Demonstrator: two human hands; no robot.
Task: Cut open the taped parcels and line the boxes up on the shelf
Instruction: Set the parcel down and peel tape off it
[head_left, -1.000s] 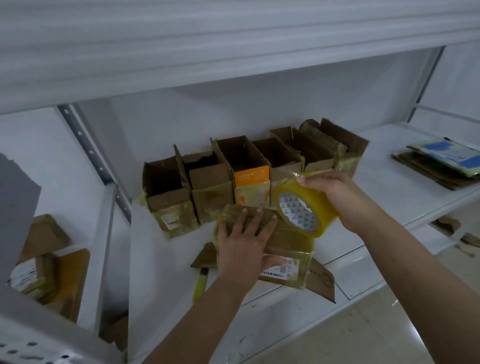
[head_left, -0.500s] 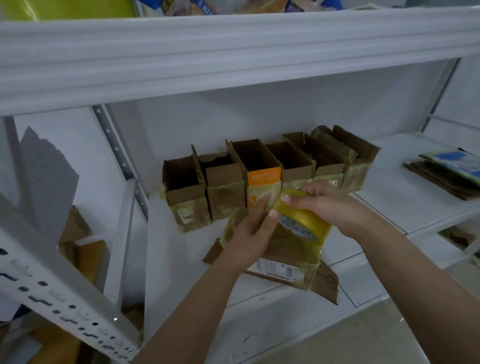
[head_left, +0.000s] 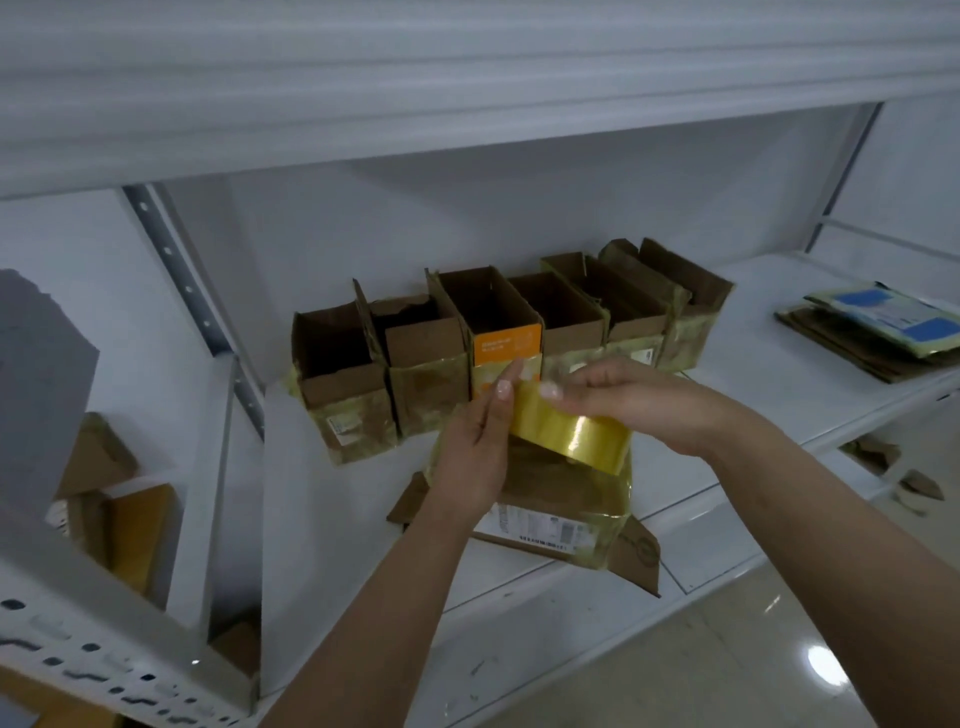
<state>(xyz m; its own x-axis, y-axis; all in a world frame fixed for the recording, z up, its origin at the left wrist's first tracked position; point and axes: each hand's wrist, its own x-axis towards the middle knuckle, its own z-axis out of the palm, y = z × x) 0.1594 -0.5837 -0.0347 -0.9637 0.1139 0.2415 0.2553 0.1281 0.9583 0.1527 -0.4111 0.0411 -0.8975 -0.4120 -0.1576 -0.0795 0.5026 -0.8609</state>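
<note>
White metal shelving unit (head_left: 779, 332), white back wall, a second white shelf board overhead; pale glossy floor (head_left: 727, 649) below at the right. Right hand (head_left: 639, 400): fingers curled over a roll of clear yellowish packing tape (head_left: 576, 434), fingertips at the roll's upper left rim, gripping it above the shelf's front edge. Left hand (head_left: 475, 452): fingers straight and pointing up, thumb and forefinger meeting the roll's left end; whether they pinch a loose tape end cannot be told. Directly beneath both hands, a brown cardboard parcel wrapped in yellowish tape (head_left: 561, 514) lies flat near the front edge of the shelf, a white printed label on its near face, one loose brown flap overhanging the edge at its right corner. Behind the hands, toward the back of the shelf, a row of opened brown cardboard boxes (head_left: 395, 358) stands side by side, touching, tops open, lower parts banded in tape; the third from the left carries an orange panel. Right end of the shelf: a stack of flattened cardboard with a blue-and-white plastic mailer on top (head_left: 878, 325), well apart from the row. Left bay, past the perforated upright: further brown cartons (head_left: 124, 525), partly hidden.
</note>
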